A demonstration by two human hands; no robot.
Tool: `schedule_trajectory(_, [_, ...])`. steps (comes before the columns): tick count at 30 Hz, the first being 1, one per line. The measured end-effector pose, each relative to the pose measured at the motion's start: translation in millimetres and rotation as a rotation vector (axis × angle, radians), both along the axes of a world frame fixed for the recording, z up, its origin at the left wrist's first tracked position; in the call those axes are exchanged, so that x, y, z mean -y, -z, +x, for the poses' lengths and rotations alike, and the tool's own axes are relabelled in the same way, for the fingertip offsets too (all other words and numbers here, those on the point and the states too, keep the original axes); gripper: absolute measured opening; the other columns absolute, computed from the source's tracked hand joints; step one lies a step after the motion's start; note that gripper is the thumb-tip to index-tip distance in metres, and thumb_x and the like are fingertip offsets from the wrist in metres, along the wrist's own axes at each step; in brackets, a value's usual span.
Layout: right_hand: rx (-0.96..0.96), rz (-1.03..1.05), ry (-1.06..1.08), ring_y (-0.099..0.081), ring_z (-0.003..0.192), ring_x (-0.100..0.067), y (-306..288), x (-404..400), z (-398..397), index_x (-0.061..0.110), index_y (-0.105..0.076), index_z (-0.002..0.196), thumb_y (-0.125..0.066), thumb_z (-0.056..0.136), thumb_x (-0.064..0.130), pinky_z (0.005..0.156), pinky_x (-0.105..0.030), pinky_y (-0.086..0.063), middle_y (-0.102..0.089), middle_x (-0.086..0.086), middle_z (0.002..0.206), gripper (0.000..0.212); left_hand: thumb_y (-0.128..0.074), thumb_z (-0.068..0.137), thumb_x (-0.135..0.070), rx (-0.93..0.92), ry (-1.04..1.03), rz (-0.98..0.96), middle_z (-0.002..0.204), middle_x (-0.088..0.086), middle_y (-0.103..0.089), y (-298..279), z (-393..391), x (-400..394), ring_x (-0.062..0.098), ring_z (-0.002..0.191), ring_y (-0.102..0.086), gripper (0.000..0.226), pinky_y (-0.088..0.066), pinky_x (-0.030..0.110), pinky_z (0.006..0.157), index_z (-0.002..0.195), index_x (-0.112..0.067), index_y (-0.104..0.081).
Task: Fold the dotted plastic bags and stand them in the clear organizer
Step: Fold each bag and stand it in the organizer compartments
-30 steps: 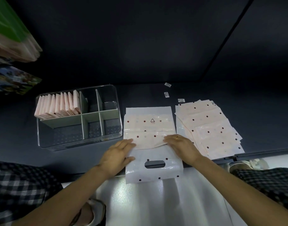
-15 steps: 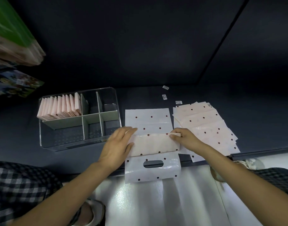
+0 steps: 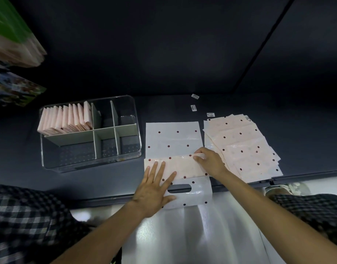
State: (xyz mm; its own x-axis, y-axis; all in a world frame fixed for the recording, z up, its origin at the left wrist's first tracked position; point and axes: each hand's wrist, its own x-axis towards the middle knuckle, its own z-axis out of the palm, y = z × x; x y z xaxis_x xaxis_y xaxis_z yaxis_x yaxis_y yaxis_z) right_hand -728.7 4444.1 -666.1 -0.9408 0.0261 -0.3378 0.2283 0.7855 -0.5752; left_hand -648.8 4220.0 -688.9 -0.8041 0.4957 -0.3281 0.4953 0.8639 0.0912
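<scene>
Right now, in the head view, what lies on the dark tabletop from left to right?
clear organizer with folded bags standing in its far-left compartment → bag being folded, both hands on it → flat stack of dotted bags.

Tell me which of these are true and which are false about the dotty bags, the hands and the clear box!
1. The left hand lies flat on the bag being folded. True.
2. The right hand pinches the folded strip's right end. True.
3. The clear organizer holds no bags. False: folded bags stand in its back left compartment.
4. The pile of unfolded bags lies left of the organizer. False: it lies at the right, beside the right hand.
5. The bag's handle hole points toward the person. True.
</scene>
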Motion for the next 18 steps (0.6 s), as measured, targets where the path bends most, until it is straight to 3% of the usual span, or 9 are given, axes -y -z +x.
schedule_trajectory(3, [-0.354,0.228,-0.015,-0.049,0.108,-0.029,-0.1,8.0,18.2,0.010,-0.059,0.115,-0.061,0.088,0.015,0.091,-0.034,-0.039,-0.058,-0.007,0.116,0.028,-0.004,0.088,-0.070,-0.007,0.015,-0.015,0.147,0.015,0.037,3.5,1.0,0.4,0.037,0.135,0.035,0.069,0.016,0.051,0.115,0.138,-0.039,0.033])
schedule_trajectory(5, [-0.523,0.181,-0.142,-0.053,0.110,-0.032,-0.6,20.5,32.8,0.005,-0.060,0.115,-0.059,0.088,0.007,0.095,-0.038,-0.042,-0.057,-0.013,0.119,0.027,-0.004,0.088,-0.070,-0.001,0.023,-0.014,0.145,0.015,0.040,3.8,1.0,-0.2,0.038,0.134,0.037,0.068,0.018,0.052,0.114,0.137,-0.043,0.033])
schedule_trajectory(7, [-0.509,0.088,-0.363,-0.050,0.122,-0.032,2.5,36.6,45.3,0.003,-0.058,0.121,-0.054,0.092,0.008,0.106,-0.038,-0.038,-0.054,-0.015,0.131,0.029,-0.006,0.088,-0.071,0.003,0.033,-0.023,0.144,0.015,0.042,3.7,0.6,-0.5,0.038,0.133,0.038,0.068,0.018,0.052,0.113,0.140,-0.044,0.027])
schedule_trajectory(10, [-0.390,0.132,-0.605,-0.026,0.142,-0.021,14.2,53.7,55.0,0.008,-0.038,0.141,-0.041,0.100,0.021,0.118,-0.029,-0.010,-0.033,-0.008,0.151,0.043,-0.008,0.089,-0.070,0.034,0.031,-0.039,0.145,0.016,0.040,2.1,-0.6,-1.0,0.038,0.133,0.038,0.069,0.016,0.052,0.114,0.148,-0.038,0.006])
schedule_trajectory(12, [-0.351,0.189,-0.614,-0.013,0.145,-0.015,20.1,49.1,54.9,0.012,-0.024,0.147,-0.034,0.102,0.028,0.117,-0.023,0.001,-0.020,-0.004,0.156,0.049,-0.008,0.088,-0.070,0.043,0.030,-0.045,0.145,0.016,0.040,0.3,-0.9,-1.4,0.037,0.133,0.038,0.070,0.016,0.052,0.114,0.148,-0.039,0.008])
schedule_trajectory(14, [-0.320,0.216,-0.546,-0.010,0.145,-0.012,20.0,32.5,52.6,0.014,-0.018,0.149,-0.031,0.102,0.032,0.115,-0.019,0.002,-0.015,-0.002,0.157,0.052,-0.006,0.087,-0.071,0.046,0.030,-0.043,0.143,0.016,0.042,-1.4,-0.6,-1.2,0.037,0.132,0.040,0.069,0.017,0.052,0.114,0.143,-0.043,0.022])
schedule_trajectory(18, [-0.248,0.210,-0.463,-0.012,0.144,-0.009,11.1,-9.9,50.1,0.014,-0.022,0.148,-0.039,0.100,0.033,0.113,-0.014,-0.002,-0.017,0.002,0.157,0.054,-0.008,0.087,-0.071,0.043,0.030,-0.027,0.142,0.015,0.043,-4.3,-0.8,-0.2,0.038,0.132,0.040,0.067,0.019,0.051,0.113,0.138,-0.047,0.028])
